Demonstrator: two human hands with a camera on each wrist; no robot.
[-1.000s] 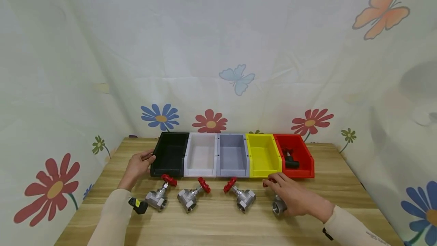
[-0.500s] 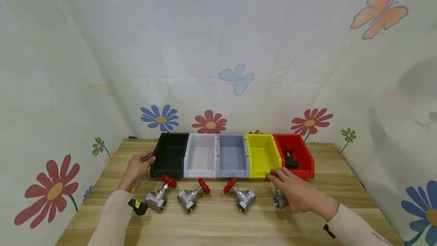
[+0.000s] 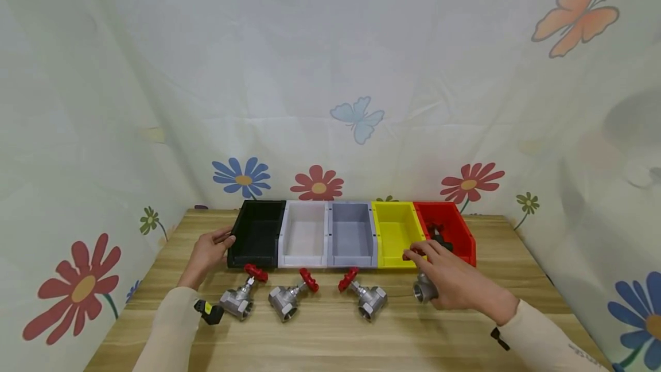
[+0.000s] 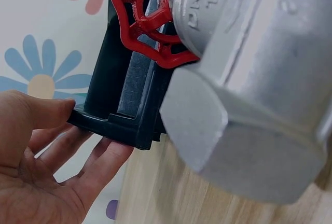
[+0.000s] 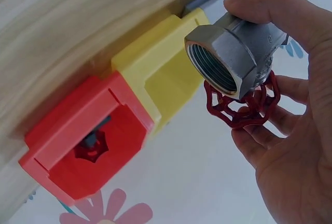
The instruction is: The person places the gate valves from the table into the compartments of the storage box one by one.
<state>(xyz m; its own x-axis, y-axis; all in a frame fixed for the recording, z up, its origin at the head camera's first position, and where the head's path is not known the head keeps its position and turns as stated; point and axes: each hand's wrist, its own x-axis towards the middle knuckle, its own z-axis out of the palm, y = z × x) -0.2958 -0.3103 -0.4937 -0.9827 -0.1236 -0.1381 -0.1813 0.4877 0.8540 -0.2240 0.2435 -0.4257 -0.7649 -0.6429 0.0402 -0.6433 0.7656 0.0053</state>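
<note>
Right hand: grips silver metal red-wheeled valve | Left hand: pinches black plastic bin, left | Risk: valve may slip, smooth-bodied

Tabletop: pale wood grain. Cloth backdrop: white, creased, behind the far edge and along both sides. Printed motifs: large red flower, beside left edge; pale blue butterfly, above far edge; orange butterfly, high above far right corner. Light: soft.
</note>
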